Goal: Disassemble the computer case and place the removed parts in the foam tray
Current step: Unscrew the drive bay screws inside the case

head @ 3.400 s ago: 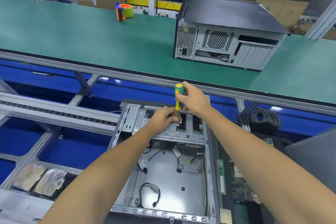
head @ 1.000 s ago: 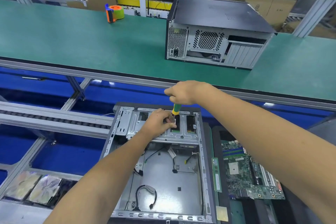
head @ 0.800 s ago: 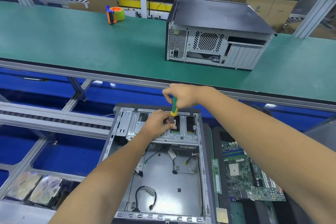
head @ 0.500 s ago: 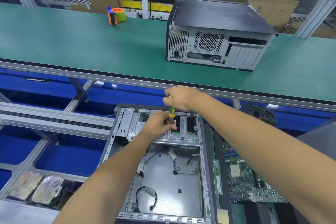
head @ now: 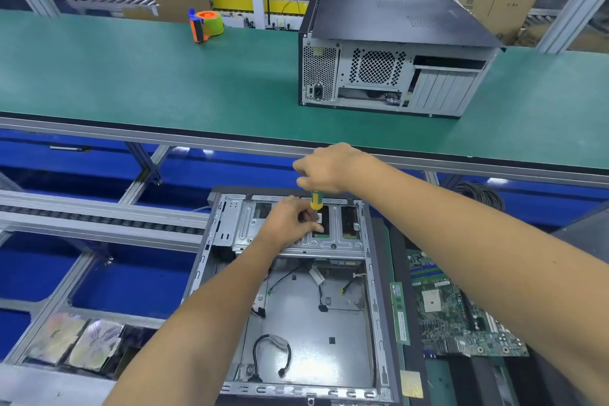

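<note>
Right hand: the right hand [head: 326, 168] is gripping the top of a yellow-and-green screwdriver [head: 316, 200] with curled fingers, holding it upright.
Left hand: the left hand [head: 290, 221] is sitting just below the right one, its curled fingers pinching around the screwdriver's lower shaft where the tip is meeting the metal.
Open case: the open computer case [head: 296, 306] is lying directly beneath both hands, its drive cage [head: 333, 241] under the left hand and loose cables [head: 273, 353] trailing on its floor nearer the person.
Tray: the dark foam tray [head: 398, 241] is lying just beside the case, under the right forearm, holding a motherboard [head: 461, 326] and a memory stick [head: 399, 313].
Tabletop: the green tabletop [head: 131, 76] is stretching beyond the hands, carrying a closed computer case [head: 389, 49] past the right hand and a tape dispenser [head: 206, 25] far off past the left hand.
</note>
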Action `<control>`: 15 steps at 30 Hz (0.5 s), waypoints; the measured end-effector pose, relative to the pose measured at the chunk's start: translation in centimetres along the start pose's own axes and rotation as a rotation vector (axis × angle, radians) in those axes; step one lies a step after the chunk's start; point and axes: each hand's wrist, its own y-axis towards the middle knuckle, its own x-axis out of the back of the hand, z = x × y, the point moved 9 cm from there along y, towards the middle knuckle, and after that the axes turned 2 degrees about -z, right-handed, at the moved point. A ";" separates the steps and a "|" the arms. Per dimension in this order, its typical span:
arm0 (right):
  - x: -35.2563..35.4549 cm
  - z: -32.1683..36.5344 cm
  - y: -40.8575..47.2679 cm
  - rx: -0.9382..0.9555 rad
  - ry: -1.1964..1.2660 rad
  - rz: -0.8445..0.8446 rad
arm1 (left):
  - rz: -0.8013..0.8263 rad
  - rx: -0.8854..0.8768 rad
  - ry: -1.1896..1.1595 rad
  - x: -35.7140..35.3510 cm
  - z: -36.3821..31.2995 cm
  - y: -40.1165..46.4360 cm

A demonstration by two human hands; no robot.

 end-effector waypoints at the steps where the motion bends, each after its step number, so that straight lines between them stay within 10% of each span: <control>1: -0.1 0.1 0.1 0.013 0.018 0.017 | -0.003 0.004 -0.002 0.0 0.0 -0.1; 7: 0.1 0.9 -0.7 0.131 0.306 0.102 | -0.020 -0.018 -0.022 0.3 -0.4 -0.4; 15: 0.4 0.5 0.0 0.059 0.000 0.048 | -0.013 -0.083 0.056 0.2 -1.6 -0.7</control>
